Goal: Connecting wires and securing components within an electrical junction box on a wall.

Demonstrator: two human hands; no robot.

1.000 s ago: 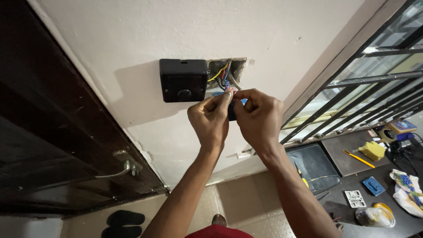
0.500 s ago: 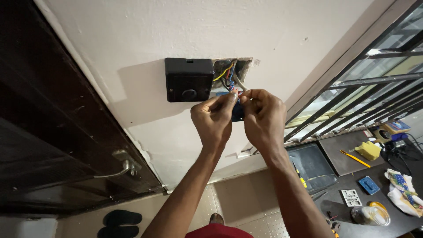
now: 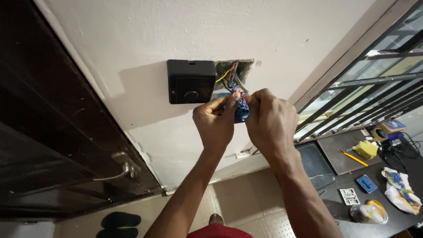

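a light, rigid blue wired module [image 3: 241, 112], pinched at its edges by left hand [image 3: 216, 123] and right hand [image 3: 271, 123], is held below the open wall box [image 3: 235, 72].

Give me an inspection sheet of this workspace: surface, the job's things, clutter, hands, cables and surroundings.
Surface: off-white painted wall, with an open wall cavity cut into it.
Job's things: small blue part held between both hands just below the cavity; black switch box mounted beside the cavity.
Clutter: on the dark table lie a yellow sponge, a yellow-handled tool, a blue plate, a patterned cloth and a jar.
Hands: left hand and right hand both pinch the blue part.
Cables: coloured wires run from the cavity to the blue part.
Surroundings: dark door with metal handle; barred window; tiled floor.
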